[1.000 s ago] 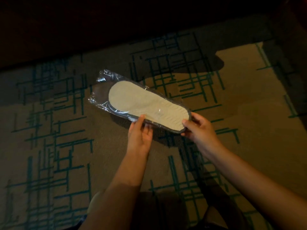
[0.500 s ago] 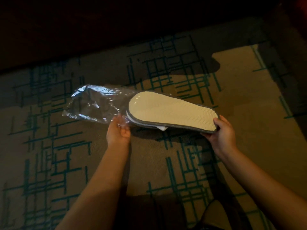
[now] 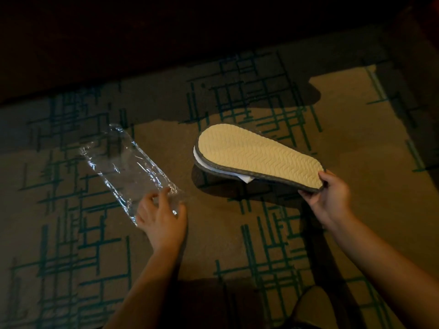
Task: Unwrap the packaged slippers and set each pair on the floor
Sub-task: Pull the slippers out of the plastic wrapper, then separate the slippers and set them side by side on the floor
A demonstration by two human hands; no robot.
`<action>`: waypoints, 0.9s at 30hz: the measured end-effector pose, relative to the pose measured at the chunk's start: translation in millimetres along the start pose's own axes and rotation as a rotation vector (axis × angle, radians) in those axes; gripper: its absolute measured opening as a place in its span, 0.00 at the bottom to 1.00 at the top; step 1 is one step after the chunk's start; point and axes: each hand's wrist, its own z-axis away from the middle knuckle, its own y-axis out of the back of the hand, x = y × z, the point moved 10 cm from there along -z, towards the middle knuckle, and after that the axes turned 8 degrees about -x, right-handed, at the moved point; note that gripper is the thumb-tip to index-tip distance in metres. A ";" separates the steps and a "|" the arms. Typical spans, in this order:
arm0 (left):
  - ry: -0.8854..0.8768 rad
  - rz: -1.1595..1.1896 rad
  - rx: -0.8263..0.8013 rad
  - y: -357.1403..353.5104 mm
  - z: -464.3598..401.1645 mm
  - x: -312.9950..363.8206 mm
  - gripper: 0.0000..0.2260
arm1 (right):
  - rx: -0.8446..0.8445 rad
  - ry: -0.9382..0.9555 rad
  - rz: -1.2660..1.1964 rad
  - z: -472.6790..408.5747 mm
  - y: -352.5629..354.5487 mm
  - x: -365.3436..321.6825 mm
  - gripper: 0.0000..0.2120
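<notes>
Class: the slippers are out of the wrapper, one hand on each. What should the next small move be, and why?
Probably lower the slippers to the carpet. The right hand holds them by the heel, sole up, above the floor; the left hand holds only the empty plastic wrapper, so unwrapping looks finished.

Two bare forearms reaching forward and apart, left hand (image 3: 161, 217) with fingers spread and curled, palm down, right hand (image 3: 329, 194) pinching closed, thumb on top.
</notes>
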 end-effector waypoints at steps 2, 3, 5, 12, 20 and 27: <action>-0.023 -0.077 -0.129 -21.2 -6.0 -10.7 0.22 | -0.020 -0.013 0.011 1.6 -3.5 1.7 0.13; -0.033 -0.095 -0.179 -28.4 -9.7 -15.4 0.24 | -0.036 -0.021 0.016 2.3 -5.6 2.5 0.13; -0.058 -0.152 -0.229 -33.0 -19.2 -24.8 0.28 | -0.073 -0.036 0.020 3.3 -8.9 3.6 0.14; -0.046 -0.202 -0.130 8.6 -52.4 -26.9 0.28 | -0.099 -0.050 0.051 2.1 -11.5 3.5 0.14; -0.789 -0.069 -0.018 15.6 8.2 96.5 0.37 | -0.169 -0.051 0.154 0.0 -25.3 4.3 0.14; -0.872 -0.066 -0.163 -11.7 5.9 101.3 0.19 | -0.108 -0.182 0.079 -3.2 -20.5 -4.8 0.09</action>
